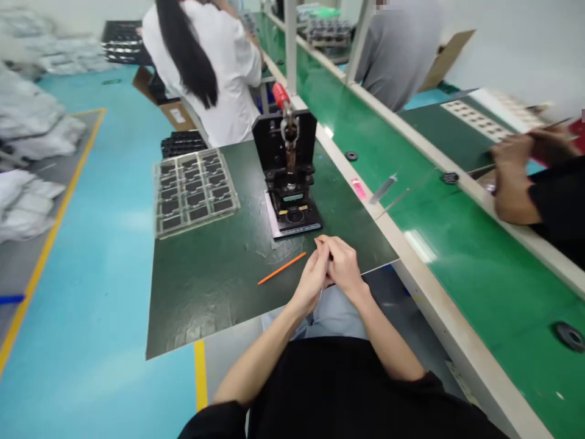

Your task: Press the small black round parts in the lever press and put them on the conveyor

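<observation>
Left hand (311, 283) and right hand (342, 266) are together, pinched around a thin sliver (320, 294), and they hide most of it, so I can't tell what it is. The orange stick (282, 268) lies on the dark green table (196, 317) just beside the left hand, angled up toward it, while a black hand press (290, 201) sits straight ahead.

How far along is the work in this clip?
Looks done: the tray on the dark green mat has dark pieces in its pockets. In hand: the left hand and right hand meet over something too thin to identify. Left: neither hand touches the red-handled toggle press or the orange stick.
</observation>
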`<action>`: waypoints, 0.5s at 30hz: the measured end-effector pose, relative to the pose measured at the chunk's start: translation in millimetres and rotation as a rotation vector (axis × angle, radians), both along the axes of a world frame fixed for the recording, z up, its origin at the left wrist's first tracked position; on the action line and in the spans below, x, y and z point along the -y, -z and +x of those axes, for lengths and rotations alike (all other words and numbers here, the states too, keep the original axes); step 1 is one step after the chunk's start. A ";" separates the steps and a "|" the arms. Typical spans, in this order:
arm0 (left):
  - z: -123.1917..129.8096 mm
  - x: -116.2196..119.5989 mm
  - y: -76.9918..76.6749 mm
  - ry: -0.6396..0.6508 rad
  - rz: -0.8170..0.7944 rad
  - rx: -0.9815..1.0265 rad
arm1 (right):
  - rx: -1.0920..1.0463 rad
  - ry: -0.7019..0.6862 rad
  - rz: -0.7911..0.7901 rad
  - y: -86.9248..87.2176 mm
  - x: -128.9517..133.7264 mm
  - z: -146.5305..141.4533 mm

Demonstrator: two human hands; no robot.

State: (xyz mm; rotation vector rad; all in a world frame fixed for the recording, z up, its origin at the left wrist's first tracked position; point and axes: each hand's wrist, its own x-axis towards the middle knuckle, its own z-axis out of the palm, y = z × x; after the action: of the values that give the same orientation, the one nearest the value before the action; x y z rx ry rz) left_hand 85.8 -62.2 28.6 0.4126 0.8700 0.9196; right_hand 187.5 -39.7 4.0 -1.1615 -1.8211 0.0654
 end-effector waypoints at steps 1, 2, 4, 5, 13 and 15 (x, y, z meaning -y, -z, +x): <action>-0.3 -3.0 2.2 0.023 -0.009 -0.021 | 0.001 0.001 -0.028 2.1 -1.1 1.4; -0.8 -5.0 3.6 0.047 -0.012 -0.036 | 0.004 0.004 -0.056 3.6 -1.1 2.3; -2.4 -5.8 5.1 0.097 0.014 -0.059 | 0.010 0.032 -0.092 4.7 0.8 3.5; -3.6 -4.5 5.6 0.119 0.052 -0.083 | 0.019 0.056 -0.099 4.4 2.1 4.2; -32.7 16.7 -3.7 0.328 0.572 -0.654 | 0.150 0.168 -0.059 -16.2 6.8 14.8; -52.8 17.3 -11.9 0.307 0.645 -0.708 | 0.058 0.137 -0.060 -24.8 7.0 11.2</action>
State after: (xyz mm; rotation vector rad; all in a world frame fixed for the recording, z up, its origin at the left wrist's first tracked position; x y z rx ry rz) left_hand 33.0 -79.5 40.5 1.4524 1.0870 0.7505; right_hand 198.8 -46.7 28.8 -1.3395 -1.7953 0.0075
